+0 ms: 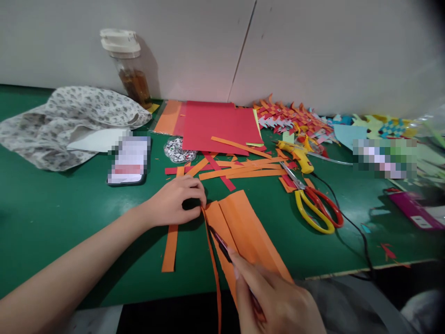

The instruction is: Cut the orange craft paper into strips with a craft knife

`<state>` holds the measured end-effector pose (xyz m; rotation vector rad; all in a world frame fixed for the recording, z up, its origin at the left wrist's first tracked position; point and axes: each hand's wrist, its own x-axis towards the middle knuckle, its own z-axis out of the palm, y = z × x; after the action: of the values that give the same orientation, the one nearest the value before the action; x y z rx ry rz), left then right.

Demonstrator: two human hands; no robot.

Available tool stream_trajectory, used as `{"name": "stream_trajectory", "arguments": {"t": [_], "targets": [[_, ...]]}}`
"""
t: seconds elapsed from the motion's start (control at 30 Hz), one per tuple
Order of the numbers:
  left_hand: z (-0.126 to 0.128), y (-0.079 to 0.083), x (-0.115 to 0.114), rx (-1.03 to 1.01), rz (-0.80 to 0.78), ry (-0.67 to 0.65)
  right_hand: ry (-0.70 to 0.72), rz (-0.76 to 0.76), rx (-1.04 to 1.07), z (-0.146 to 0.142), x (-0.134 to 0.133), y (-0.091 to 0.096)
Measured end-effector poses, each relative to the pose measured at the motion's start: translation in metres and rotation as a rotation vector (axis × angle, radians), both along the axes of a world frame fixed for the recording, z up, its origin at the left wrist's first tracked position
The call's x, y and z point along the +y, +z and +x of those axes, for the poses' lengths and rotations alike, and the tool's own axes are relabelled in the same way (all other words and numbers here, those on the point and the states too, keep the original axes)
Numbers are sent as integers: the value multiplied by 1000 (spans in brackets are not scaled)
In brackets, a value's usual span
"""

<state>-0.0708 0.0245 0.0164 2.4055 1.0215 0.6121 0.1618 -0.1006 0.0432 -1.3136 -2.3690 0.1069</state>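
Observation:
My left hand (179,202) is closed, its thumb and fingertips pinching the top end of a narrow orange paper strip (213,264). That strip hangs down beside a larger folded orange paper sheet (250,222), which reaches over the table's front edge. My right hand (274,297) grips a slim dark red and black pen-shaped tool (219,242). Its tip lies at the sheet's left edge, close to the strip; whether it is a pen or a craft knife I cannot tell. Under my left wrist, a wider orange strip (170,250) rests on the green table (69,232).
Yellow-and-red-handled scissors (314,206) and a yellow glue gun (299,155) with a black cord lie right. Behind are loose orange strips (246,169), red paper (222,127), and woven paper pieces (295,118). A phone (128,160), cloth (45,125) and bottle (130,74) stand left.

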Motion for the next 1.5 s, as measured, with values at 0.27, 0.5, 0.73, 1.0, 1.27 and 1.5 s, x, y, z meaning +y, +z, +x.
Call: {"name": "stream_trajectory", "arguments": {"t": [0.27, 0.5, 0.73, 1.0, 1.27, 1.5], "targets": [[1, -3, 0, 15, 40, -7, -24, 20, -4, 16, 0, 6], [9, 3, -8, -80, 63, 315, -119, 48, 24, 3, 12, -7], [28, 7, -28, 143, 70, 278, -224, 259, 124, 8, 14, 0], [21, 2, -21, 33, 12, 318, -361, 172, 217, 18, 30, -13], [7, -12, -7, -86, 98, 308, -218, 125, 221, 21, 20, -35], [5, -15, -3, -47, 233, 371, -352, 122, 154, 27, 7, -37]]}}
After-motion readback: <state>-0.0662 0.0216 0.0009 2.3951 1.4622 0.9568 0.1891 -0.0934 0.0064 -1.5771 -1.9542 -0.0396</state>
